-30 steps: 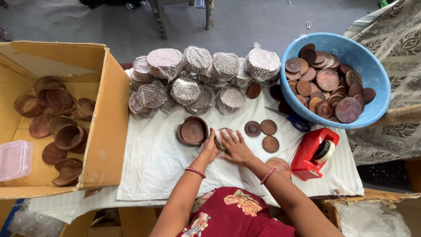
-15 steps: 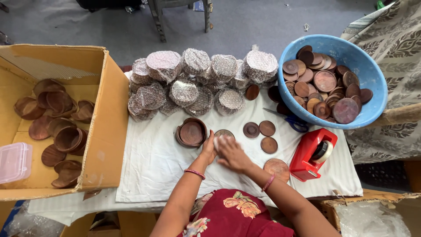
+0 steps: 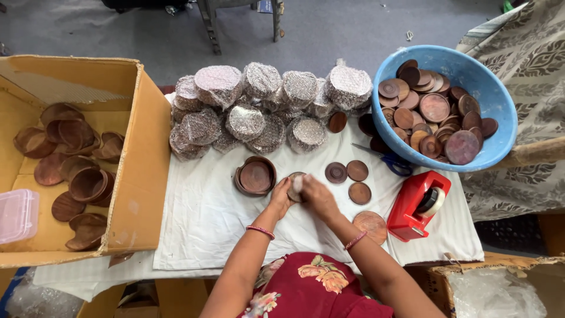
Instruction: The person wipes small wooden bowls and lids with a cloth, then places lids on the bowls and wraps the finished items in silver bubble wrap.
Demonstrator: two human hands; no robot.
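My left hand (image 3: pixel 280 195) and my right hand (image 3: pixel 316 194) meet over a small round wooden disc wrapped in clear bubble film (image 3: pixel 294 183), both holding it just above the white cloth (image 3: pixel 200 218). A stack of shallow brown wooden bowls (image 3: pixel 255 175) sits right beside my left hand. Three loose wooden discs (image 3: pixel 348 174) lie to the right of my hands, and a larger flat disc (image 3: pixel 371 225) rests near my right forearm.
Several film-wrapped bundles (image 3: pixel 259 106) are piled at the back of the cloth. A blue basin (image 3: pixel 500 112) full of wooden discs stands at the right, with blue scissors (image 3: pixel 393 165) and a red tape dispenser (image 3: pixel 419 205) nearby. A cardboard box (image 3: pixel 141 159) at the left holds wooden bowls and a clear plastic container (image 3: pixel 16 215).
Both hands have drawn closer together around the wrapped disc and shifted slightly, pressing the film around it. Nothing else on the cloth has moved.
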